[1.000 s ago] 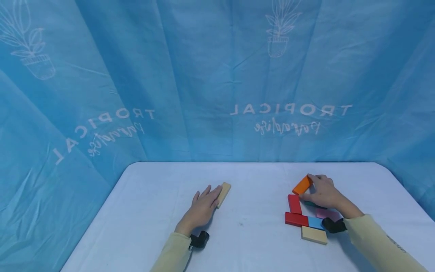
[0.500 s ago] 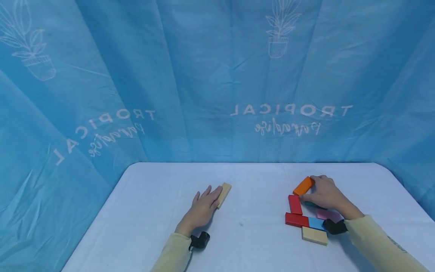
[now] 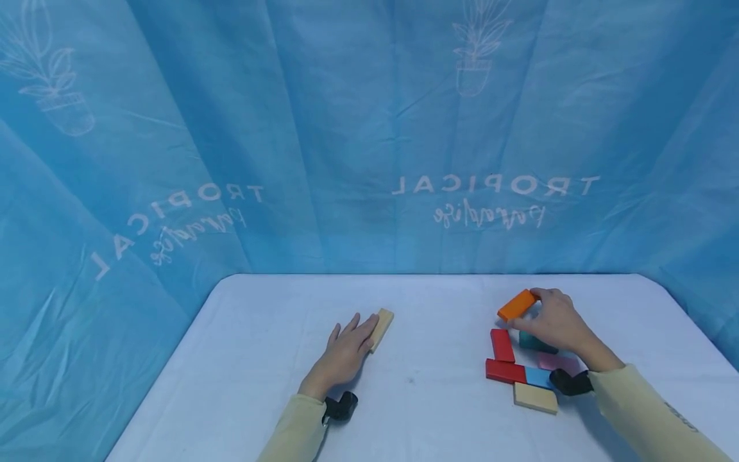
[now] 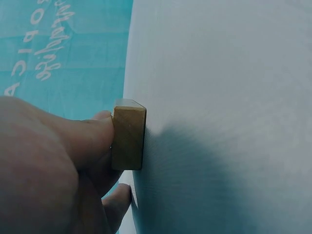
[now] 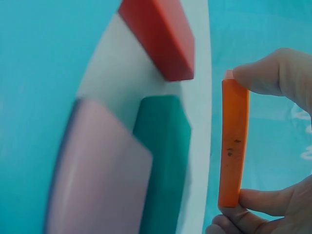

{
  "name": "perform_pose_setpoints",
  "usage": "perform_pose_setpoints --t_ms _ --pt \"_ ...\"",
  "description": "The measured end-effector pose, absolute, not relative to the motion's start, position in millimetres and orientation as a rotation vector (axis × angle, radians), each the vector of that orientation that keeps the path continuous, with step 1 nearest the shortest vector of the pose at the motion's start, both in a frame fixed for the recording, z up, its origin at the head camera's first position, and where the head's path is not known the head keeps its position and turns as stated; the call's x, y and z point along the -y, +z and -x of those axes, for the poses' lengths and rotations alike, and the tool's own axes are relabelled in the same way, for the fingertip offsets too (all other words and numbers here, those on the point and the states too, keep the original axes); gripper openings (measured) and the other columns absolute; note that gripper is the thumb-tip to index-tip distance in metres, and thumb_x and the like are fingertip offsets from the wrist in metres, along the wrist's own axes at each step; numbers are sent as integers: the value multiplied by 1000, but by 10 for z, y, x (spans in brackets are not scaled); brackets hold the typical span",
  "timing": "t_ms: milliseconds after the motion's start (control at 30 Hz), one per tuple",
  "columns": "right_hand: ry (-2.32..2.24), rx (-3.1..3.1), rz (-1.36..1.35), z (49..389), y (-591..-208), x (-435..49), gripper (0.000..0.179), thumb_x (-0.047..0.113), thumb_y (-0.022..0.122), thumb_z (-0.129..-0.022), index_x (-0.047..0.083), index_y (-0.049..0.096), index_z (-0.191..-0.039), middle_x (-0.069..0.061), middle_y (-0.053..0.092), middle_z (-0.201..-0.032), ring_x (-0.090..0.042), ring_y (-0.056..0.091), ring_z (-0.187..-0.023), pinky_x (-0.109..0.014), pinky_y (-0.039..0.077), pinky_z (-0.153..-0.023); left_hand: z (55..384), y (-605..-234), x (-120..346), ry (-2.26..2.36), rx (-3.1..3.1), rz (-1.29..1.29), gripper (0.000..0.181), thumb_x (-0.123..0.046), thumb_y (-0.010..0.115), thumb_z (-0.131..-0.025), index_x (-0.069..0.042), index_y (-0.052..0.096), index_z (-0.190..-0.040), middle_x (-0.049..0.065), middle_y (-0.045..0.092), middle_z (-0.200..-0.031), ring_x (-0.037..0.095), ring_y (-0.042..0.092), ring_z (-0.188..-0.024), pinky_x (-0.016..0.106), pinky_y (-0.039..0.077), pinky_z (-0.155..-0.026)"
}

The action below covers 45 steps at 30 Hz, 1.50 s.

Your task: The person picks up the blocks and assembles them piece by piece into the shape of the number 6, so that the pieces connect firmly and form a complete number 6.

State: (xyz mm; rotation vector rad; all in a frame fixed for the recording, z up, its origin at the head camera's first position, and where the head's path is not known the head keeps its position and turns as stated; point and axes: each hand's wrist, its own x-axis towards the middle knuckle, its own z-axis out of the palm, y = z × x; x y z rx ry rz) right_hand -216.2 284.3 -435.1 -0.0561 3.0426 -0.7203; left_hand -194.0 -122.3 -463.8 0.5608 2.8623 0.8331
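Note:
My right hand [image 3: 557, 321] pinches an orange block [image 3: 517, 305] by its two ends, between thumb and fingers. In the right wrist view, the orange block [image 5: 234, 141] is seen edge-on, raised above the table. Beneath that hand lie a green block [image 3: 537, 341] and a pink block [image 3: 559, 364]. A red block [image 3: 502, 345] lies just in front of the orange one. On the left, my left hand [image 3: 343, 355] rests with extended, spread fingers against a beige block [image 3: 382, 330]. In the left wrist view, a fingertip touches the side of this beige block [image 4: 128, 139].
Nearer the front lie a second red block [image 3: 505, 371], a light blue block [image 3: 538, 377] and another beige block [image 3: 535, 398]. A white cloth covers the table [image 3: 427, 410]. A blue printed curtain [image 3: 358, 141] hangs behind it and along the left.
My right hand has lifted the orange block up and back from the red block, and more of the green block shows. The left hand has stayed in place on the beige block.

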Motion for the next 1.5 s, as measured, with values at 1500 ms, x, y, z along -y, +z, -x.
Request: perform_pose_setpoints --t_ms 1500 --pt "-1028 -3028 164 2197 -4188 -2090 80 37 72 -86 -9 43 -143 -30 46 -138 -43 41 -122 -62 47 -96 1933 -4609 1226 854 -2860 -582 48 -14 42 -108 -4 37 -155 15 39 -158 40 23 -150 65 7 -119"
